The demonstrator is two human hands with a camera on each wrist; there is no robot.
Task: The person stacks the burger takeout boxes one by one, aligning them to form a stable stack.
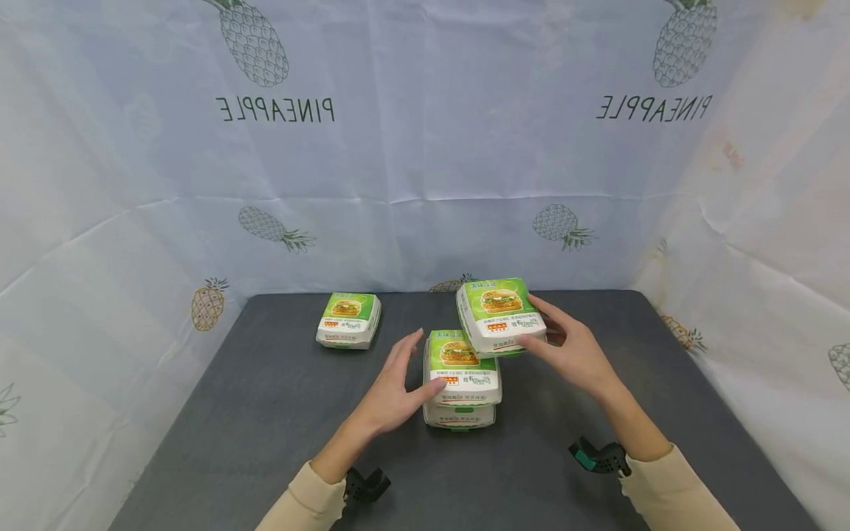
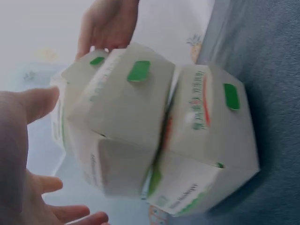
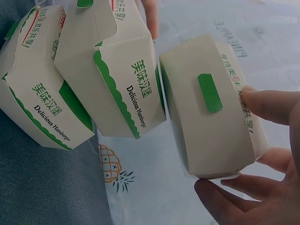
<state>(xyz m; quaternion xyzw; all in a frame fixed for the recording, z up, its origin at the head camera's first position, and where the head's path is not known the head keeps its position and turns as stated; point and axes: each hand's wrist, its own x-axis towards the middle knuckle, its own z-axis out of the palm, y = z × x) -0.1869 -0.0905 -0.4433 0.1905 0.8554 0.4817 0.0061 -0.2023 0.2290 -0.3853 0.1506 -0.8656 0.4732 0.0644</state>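
Observation:
My right hand (image 1: pixel 578 358) grips a green and white hamburger box (image 1: pixel 501 317) by its right side, thumb at the front and fingers behind. That box is at the upper right of a two-box stack; in the right wrist view a narrow gap shows between it and the stack's top hamburger box (image 3: pixel 126 84). Beneath lies the lower hamburger box (image 1: pixel 460 418), mostly covered. Beside the stack's left side is my left hand (image 1: pixel 390 398), its fingers spread and straight, holding nothing. Whether its thumb touches the top box I cannot tell.
Another hamburger box (image 1: pixel 348 321) lies alone at the back left of the dark grey table (image 1: pixel 265 442). White cloth (image 1: pixel 425 147) printed with pineapples hangs behind the table and along both sides.

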